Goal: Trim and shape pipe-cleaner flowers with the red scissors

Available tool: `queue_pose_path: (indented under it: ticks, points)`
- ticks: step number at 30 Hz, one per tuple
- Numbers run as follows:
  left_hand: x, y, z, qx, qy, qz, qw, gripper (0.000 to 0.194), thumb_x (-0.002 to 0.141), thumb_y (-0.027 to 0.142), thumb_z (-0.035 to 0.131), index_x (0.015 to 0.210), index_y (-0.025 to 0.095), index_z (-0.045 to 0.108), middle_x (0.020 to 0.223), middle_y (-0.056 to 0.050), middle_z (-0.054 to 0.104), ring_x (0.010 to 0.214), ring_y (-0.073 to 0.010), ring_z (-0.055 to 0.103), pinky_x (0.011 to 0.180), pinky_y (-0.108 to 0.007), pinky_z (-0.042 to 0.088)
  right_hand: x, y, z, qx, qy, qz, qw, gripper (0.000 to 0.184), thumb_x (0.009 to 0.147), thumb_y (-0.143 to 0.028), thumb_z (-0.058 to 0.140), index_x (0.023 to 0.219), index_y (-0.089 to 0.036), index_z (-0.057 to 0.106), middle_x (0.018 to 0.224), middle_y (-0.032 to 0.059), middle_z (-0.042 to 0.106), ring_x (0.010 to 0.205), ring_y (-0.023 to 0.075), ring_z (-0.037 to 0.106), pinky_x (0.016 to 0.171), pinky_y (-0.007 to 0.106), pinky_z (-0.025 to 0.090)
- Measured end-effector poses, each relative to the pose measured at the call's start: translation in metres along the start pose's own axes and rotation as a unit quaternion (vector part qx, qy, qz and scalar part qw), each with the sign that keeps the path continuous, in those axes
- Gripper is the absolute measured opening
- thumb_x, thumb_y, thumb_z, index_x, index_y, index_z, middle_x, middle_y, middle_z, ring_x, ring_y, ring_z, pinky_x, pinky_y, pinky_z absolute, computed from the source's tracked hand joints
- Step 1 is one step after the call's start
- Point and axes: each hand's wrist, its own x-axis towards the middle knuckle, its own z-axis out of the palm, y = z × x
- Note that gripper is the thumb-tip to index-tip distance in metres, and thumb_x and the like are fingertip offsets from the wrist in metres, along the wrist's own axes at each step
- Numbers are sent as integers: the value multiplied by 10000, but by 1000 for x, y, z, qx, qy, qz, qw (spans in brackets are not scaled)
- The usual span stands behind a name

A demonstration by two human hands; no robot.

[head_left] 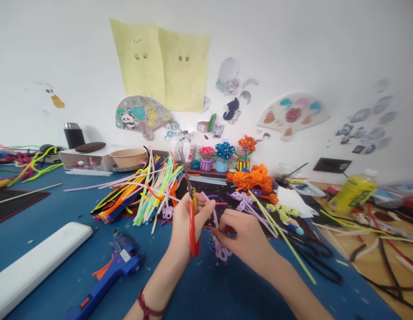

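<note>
My left hand [188, 222] is closed around red-handled scissors [192, 226], whose blades point up and away. Its thumb and fingertips also pinch the upper end of a lilac pipe cleaner [215, 218]. Lower on that strip, the fingers of my right hand [244, 233] are closed in a pinch. Just below them hangs a looped lilac pipe-cleaner flower [222, 252], with darker purple at its side; whether it is joined to the strip is hard to see. Beyond my hands lie more lilac loops [243, 200] and an orange pipe-cleaner pile [255, 178] on a dark mat.
A blue glue gun [118, 262] and a long white case [43, 266] lie at left. Coloured pipe cleaners [156, 186] are heaped behind my left hand. Black scissors [316, 258] and a yellow bottle [353, 191] are at right. Small flower pots [221, 165] stand by the wall.
</note>
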Motion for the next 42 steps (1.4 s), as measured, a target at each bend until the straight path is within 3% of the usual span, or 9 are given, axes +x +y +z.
queue_pose_path:
  ticks: [3, 7, 12, 18, 28, 36, 42]
  points:
    - [0, 1, -1, -19, -9, 4, 1000, 279, 630, 297, 752, 723, 171, 521, 573, 58, 545, 514, -82, 527, 516, -199, 438, 0, -3, 1, 26, -4, -8, 1000, 254, 810, -184, 611, 591, -177, 484, 631, -24, 529, 584, 110, 493, 556, 232, 322]
    - [0, 0, -5, -40, 6, -13, 999, 277, 620, 264, 760, 730, 164, 526, 576, 63, 541, 530, -75, 529, 523, -189, 435, 3, -8, -1, 151, -36, 24, 988, 192, 830, -265, 632, 667, -183, 573, 681, -17, 598, 633, 118, 549, 592, 231, 380]
    - [0, 1, -5, -93, -31, -63, 993, 266, 630, 265, 751, 718, 159, 523, 525, 55, 556, 481, -72, 507, 496, -190, 406, 5, -6, 2, 288, -11, 92, 953, 126, 829, -299, 637, 855, -181, 674, 710, -1, 645, 627, 125, 561, 607, 240, 428]
    - [1, -2, -7, -131, -28, -68, 989, 285, 601, 257, 784, 708, 158, 539, 503, 76, 505, 458, -54, 446, 455, -184, 339, 5, -1, 4, 405, -38, 153, 900, 225, 738, -375, 729, 743, -155, 679, 701, 14, 663, 638, 134, 581, 607, 244, 459]
    - [6, 4, -12, -190, -2, -89, 978, 325, 508, 242, 788, 652, 163, 508, 474, 83, 456, 427, -49, 402, 452, -201, 331, 5, -3, 1, 444, -66, 211, 868, 284, 680, -421, 772, 772, -156, 726, 631, 13, 660, 547, 108, 557, 530, 227, 453]
    - [8, 2, -12, -204, 12, -91, 975, 332, 486, 207, 798, 646, 163, 510, 461, 85, 457, 418, -46, 400, 439, -196, 323, 5, -5, -1, 465, -39, 195, 863, 238, 662, -389, 791, 676, -163, 719, 630, 27, 687, 597, 138, 617, 561, 245, 477]
    - [14, 2, -17, -224, 24, -85, 971, 336, 474, 189, 799, 635, 162, 505, 443, 87, 454, 403, -43, 406, 435, -195, 335, 5, 0, -4, 466, -94, 194, 858, 281, 708, -412, 757, 823, -156, 744, 637, 24, 685, 580, 121, 606, 533, 224, 440]
